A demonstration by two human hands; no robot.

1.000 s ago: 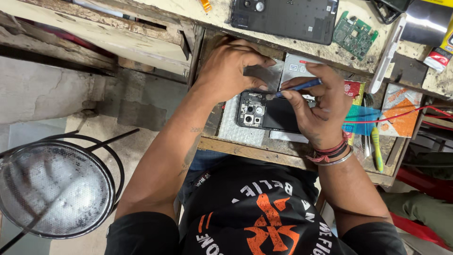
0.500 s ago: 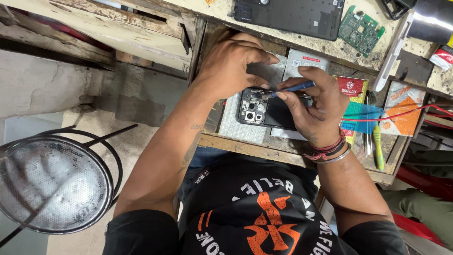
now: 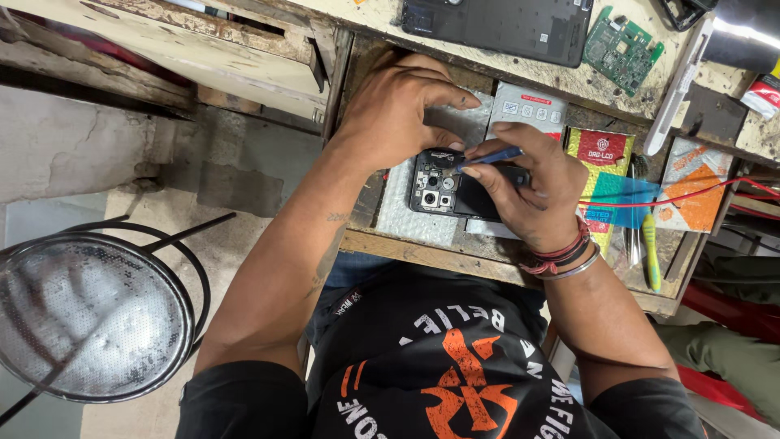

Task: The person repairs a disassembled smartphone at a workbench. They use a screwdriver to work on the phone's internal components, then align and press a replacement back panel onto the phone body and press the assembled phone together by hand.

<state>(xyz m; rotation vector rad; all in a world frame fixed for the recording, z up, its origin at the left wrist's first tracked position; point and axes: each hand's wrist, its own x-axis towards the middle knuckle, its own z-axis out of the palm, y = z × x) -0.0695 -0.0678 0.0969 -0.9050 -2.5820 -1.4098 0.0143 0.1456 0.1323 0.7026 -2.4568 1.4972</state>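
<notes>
The opened black phone (image 3: 443, 191) lay camera-end up on a grey mat (image 3: 406, 213) in the open drawer (image 3: 422, 254), near the drawer's front lip. The left hand (image 3: 398, 102) arched over its top edge, fingertips pressing the phone, clasping nothing. The right hand (image 3: 528, 191) pinched a blue tool (image 3: 487, 156), tip at the phone's upper corner. Tight quarters: bench edge just above, colourful packets (image 3: 605, 175) crowding the right, a yellow-green tool (image 3: 651, 248) beyond. Open floor lay left, by the round mesh stool (image 3: 85, 317).
</notes>
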